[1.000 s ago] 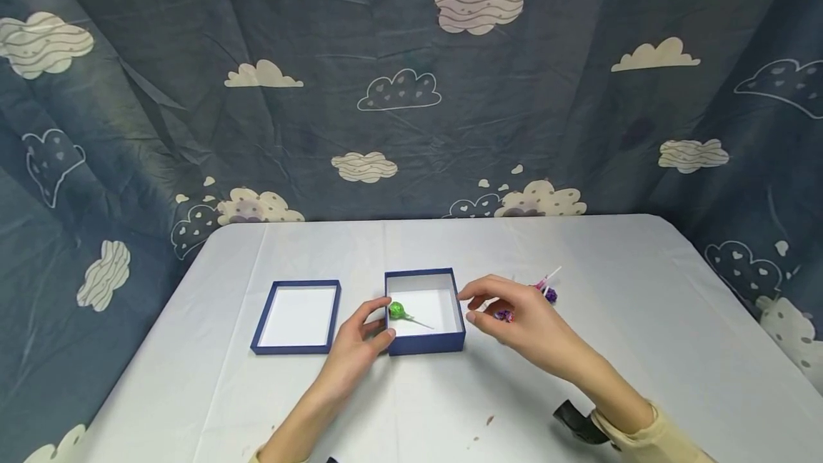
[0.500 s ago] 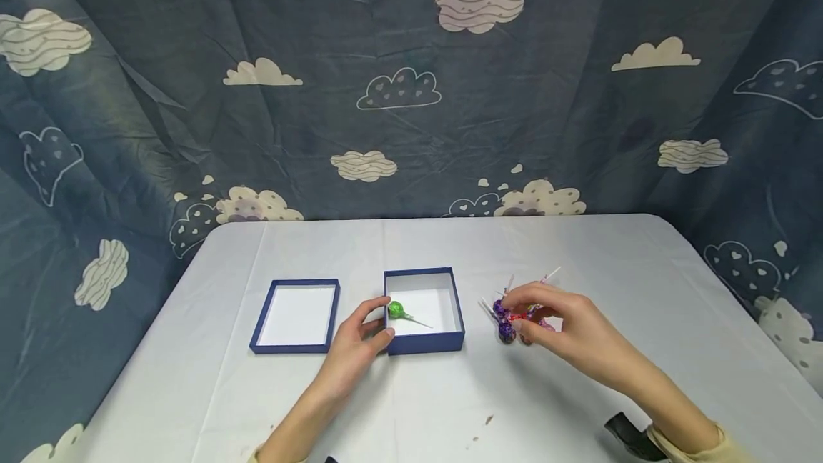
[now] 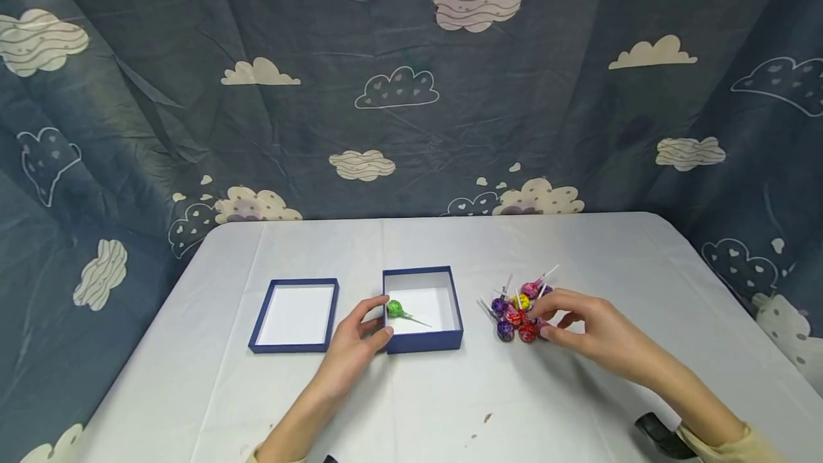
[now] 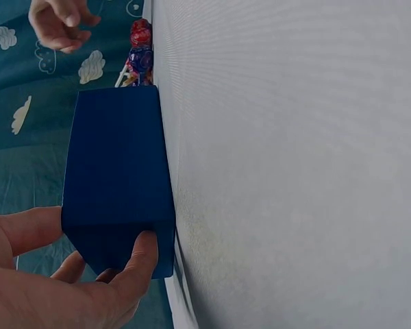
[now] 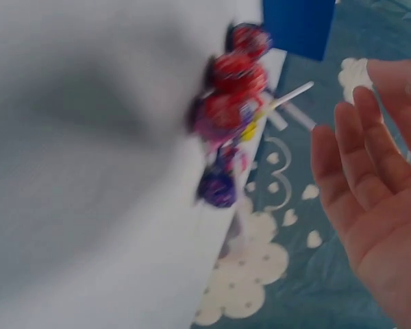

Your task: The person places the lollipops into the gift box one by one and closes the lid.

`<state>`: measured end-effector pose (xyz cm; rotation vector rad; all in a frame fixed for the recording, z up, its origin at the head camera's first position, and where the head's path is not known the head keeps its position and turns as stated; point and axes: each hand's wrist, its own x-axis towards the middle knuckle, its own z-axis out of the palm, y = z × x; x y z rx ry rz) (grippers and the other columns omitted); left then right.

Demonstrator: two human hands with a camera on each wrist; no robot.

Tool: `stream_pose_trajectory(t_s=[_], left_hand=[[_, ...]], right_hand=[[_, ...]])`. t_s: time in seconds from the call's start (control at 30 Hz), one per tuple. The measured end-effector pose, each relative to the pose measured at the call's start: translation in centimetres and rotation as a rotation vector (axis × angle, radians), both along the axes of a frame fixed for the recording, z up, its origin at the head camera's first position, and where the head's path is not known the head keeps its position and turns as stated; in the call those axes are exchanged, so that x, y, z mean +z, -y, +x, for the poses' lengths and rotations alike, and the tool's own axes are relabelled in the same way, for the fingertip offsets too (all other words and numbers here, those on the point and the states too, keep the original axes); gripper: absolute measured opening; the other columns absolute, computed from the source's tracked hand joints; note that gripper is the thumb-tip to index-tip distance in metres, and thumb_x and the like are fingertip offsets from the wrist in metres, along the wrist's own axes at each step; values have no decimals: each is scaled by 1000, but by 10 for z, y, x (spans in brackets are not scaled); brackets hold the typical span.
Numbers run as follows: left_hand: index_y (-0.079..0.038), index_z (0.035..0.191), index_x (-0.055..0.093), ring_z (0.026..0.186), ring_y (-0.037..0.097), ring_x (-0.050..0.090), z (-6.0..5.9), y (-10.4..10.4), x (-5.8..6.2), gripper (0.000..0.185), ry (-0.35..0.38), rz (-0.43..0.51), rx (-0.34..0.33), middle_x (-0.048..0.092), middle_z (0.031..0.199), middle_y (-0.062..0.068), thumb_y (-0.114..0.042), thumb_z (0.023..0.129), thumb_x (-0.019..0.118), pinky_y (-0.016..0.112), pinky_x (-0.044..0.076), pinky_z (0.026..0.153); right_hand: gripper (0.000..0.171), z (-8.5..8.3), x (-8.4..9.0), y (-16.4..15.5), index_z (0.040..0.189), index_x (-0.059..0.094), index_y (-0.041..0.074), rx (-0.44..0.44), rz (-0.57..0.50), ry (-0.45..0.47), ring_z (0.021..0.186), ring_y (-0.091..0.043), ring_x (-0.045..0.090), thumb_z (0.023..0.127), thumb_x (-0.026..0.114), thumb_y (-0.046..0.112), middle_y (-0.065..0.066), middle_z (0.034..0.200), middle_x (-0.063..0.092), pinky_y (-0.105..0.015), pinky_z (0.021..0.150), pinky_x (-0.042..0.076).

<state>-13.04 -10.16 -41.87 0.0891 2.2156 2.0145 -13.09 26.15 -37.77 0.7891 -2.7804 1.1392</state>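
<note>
An open blue box (image 3: 424,341) with a white inside stands mid-table in the head view. One green-wrapped lollipop (image 3: 395,309) lies in it, against the left wall. My left hand (image 3: 353,345) holds the box at its left side. In the left wrist view the thumb and fingers (image 4: 142,257) rest around one end of the blue box (image 4: 116,157). My right hand (image 3: 588,324) hovers over the right side of a pile of lollipops (image 3: 514,315), wrapped in red, purple, pink and yellow. Its fingers are loosely bent, with nothing held in the right wrist view.
The box's blue-edged lid (image 3: 296,314) lies left of the box, white inside facing up. A white cloth covers the table (image 3: 411,406). Behind it hangs a dark curtain (image 3: 321,127) with cloud prints.
My right hand has moved right, from beside the box to the lollipop pile, leaving more of the pile visible. My left hand, the box and the green lollipop have stayed put.
</note>
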Motion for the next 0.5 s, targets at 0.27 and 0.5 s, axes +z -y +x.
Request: stream_pose_trajectory(t_s=[0.27,0.5], left_hand=[[-9,140,51,129,37,46,-1,0,0,50,20,20,8,37,150,16,-4,91,63,41,49,94],[-9,140,52,129,37,46,-2,0,-1,50,31,22,6,37,150,16,-4,91,64,41,50,94]], right_hand=[[25,-13,-17,-23,110,69,12,44,-55,112,95,-19,62,87,73,3,-3,108,67,-29,75,54],[25,-23,-29,-35,109,69,12,56,-50,190,98,-22,61,86,74,4,-4,110,67,-30,74,54]])
